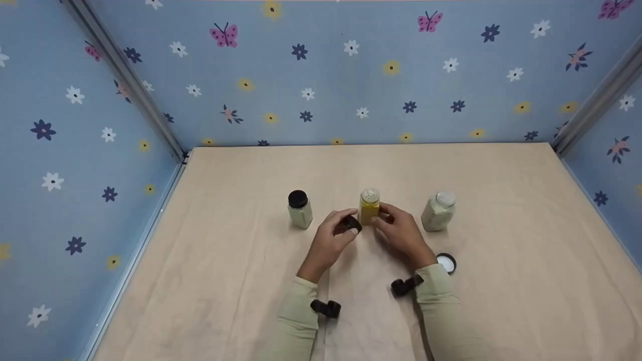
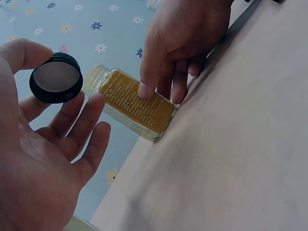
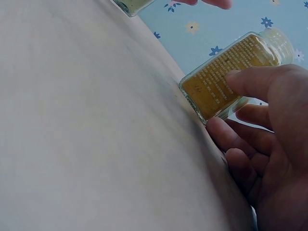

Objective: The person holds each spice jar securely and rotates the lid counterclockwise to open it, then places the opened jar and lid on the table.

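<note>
The fingers of the left hand [image 1: 328, 241] pinch a round black cap [image 1: 353, 224] by its rim, its hollow underside showing in the left wrist view, with the spare fingers spread loosely below it. The fingers of the right hand [image 1: 404, 233] are clamped on a square-sided clear glass jar of yellow powder [image 1: 369, 213], thumb on the printed face. This jar stands upright on the pale beige surface [image 1: 225, 271] just beyond the left fingertips, its perforated shaker top bare and the cap near but apart from it.

To work well here, I would let the right fingers only steady the jar, low and firm, base flat on the surface, since a tilt could shake powder through the holes. The left pinch on the rim seems sound: it leaves the inside of the cap untouched. Squaring the cap level with the neck before any turning should avoid crossed threads.

A second clear jar of pale contents [image 1: 438, 213] stands right of the right fingers, well apart, so sideways elbow room looks adequate.
</note>
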Tool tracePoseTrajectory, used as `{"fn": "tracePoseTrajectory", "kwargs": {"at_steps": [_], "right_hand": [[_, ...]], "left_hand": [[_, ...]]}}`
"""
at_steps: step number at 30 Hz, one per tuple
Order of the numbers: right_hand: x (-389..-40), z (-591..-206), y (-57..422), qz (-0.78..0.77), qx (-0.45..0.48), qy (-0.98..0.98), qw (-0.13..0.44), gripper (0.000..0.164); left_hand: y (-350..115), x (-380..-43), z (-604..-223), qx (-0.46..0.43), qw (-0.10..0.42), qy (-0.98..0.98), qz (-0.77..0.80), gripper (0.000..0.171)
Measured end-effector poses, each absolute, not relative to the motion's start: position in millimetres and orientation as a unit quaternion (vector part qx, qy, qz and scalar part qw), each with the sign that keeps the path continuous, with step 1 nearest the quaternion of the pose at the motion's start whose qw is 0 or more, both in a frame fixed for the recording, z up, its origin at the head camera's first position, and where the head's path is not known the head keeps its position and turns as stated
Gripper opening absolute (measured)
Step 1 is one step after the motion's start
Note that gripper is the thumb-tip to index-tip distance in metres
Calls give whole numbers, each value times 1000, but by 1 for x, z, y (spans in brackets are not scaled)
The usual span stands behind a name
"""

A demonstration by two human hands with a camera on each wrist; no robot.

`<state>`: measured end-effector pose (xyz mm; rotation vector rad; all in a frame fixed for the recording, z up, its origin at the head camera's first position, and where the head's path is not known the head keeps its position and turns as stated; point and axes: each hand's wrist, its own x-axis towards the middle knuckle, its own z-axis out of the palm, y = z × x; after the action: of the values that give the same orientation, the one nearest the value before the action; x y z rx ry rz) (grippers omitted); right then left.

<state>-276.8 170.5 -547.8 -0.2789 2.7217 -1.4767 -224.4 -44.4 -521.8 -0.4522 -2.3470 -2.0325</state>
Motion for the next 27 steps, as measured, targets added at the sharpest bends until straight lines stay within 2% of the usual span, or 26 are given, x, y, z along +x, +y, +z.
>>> {"fn": "tracePoseTrajectory", "kwargs": {"at_steps": [12, 27], "right_hand": [[-277, -549, 171, -479, -92, 873, 14, 49], [-278, -549, 171, -483, -92, 871, 18, 50]], "left_hand": [[-40, -221, -519, -116, -25, -725, -678, 43], [-42, -219, -519, -142, -17, -747, -650, 40]]}}
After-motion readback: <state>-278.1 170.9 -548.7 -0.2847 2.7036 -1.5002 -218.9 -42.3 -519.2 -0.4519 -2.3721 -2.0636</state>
